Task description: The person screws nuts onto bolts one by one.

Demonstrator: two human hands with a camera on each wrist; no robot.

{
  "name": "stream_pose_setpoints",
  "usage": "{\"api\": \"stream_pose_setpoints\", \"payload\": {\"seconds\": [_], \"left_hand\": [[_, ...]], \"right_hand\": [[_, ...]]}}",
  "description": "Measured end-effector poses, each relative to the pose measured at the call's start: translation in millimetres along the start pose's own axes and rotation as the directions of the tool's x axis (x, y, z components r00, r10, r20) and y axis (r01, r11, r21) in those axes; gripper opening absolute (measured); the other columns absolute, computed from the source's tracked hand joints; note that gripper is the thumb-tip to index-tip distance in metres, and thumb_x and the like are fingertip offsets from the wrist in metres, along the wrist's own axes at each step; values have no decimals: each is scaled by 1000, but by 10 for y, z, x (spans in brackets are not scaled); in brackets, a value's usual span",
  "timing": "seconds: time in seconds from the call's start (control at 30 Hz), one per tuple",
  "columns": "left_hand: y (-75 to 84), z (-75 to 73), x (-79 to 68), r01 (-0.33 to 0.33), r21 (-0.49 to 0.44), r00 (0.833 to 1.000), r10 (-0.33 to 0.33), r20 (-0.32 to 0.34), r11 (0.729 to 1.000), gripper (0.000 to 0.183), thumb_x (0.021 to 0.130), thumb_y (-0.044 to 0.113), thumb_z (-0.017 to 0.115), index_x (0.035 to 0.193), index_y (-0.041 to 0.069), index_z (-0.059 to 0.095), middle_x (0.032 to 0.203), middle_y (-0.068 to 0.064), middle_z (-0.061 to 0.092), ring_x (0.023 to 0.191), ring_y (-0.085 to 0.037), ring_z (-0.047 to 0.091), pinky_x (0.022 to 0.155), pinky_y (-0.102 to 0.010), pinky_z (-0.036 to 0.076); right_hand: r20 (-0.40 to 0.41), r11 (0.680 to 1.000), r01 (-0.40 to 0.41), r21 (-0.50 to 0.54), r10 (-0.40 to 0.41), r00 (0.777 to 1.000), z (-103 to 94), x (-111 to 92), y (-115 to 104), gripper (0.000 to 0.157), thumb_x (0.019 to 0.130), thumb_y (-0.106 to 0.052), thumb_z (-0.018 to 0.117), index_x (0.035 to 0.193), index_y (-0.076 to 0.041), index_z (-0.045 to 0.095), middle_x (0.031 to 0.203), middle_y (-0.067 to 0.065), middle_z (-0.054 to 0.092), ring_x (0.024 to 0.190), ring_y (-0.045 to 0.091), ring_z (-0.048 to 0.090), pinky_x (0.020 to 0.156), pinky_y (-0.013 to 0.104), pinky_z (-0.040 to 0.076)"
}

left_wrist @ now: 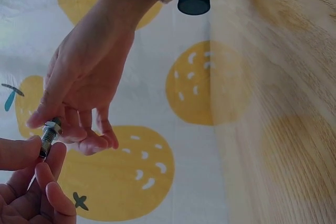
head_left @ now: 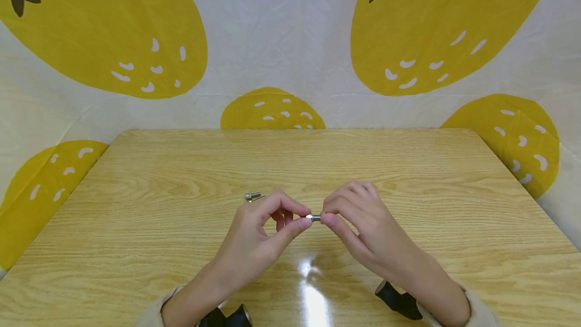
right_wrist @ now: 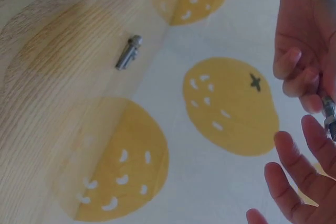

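A short silvery bolt is held level between both hands, a little above the table. My left hand pinches its left end between thumb and forefinger. At the other end, the thumb and fingers of my right hand pinch a hexagonal nut; the left wrist view shows threads between it and the left fingertips. The fingertips partly cover both ends in the head view. Beyond my left hand lies another metal bolt with a round head, with a thin piece beside it, partly hidden by that hand.
The wood-grain table reaches back to a white cloth printed with yellow fruit. A black wrist mount sits below the right forearm, and another black mount is near the left one. Light glares off the table front.
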State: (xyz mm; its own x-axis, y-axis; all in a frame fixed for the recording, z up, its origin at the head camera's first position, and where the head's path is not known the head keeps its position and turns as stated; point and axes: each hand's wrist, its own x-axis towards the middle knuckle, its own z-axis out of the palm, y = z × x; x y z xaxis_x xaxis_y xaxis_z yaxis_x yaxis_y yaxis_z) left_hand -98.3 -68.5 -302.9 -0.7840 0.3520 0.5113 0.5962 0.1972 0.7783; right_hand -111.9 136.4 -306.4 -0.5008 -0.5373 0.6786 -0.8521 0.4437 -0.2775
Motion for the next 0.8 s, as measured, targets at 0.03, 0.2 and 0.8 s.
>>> {"api": "stream_pose_setpoints", "payload": {"seconds": [0.03, 0.2, 0.8], "left_hand": [[-2, 1, -1, -8, 3, 1000, 8, -2, 1000, 4, 86, 11, 66, 90, 10, 65, 75, 4, 63, 63, -5, 50, 57, -20, 46], [0, -3, 5, -11, 6, 1000, 11, 0, 1000, 4, 87, 11, 66, 91, 10, 65, 77, 3, 65, 62, -5, 50, 56, -20, 45], [7, -19, 11, 9, 14, 1000, -8, -4, 1000, 4, 87, 13, 66, 91, 12, 65, 75, 6, 64, 61, -5, 50, 54, -20, 45]], "right_hand": [[11, 1000, -18, -4, 18, 1000, -3, -3, -1, 33, 101, -33, 37, 87, -14, 60, 88, -7, 60, 90, 11, 50, 86, 31, 33], [69, 995, -105, -2, 105, 992, -42, -6, -21, 33, 94, -44, 48, 99, -14, 60, 95, -7, 61, 95, 10, 50, 89, 32, 33], [-126, 989, 144, 41, -137, 982, -43, 81, -20, 27, 96, -29, 51, 96, -4, 61, 93, -1, 61, 90, 15, 51, 84, 29, 35]]}}
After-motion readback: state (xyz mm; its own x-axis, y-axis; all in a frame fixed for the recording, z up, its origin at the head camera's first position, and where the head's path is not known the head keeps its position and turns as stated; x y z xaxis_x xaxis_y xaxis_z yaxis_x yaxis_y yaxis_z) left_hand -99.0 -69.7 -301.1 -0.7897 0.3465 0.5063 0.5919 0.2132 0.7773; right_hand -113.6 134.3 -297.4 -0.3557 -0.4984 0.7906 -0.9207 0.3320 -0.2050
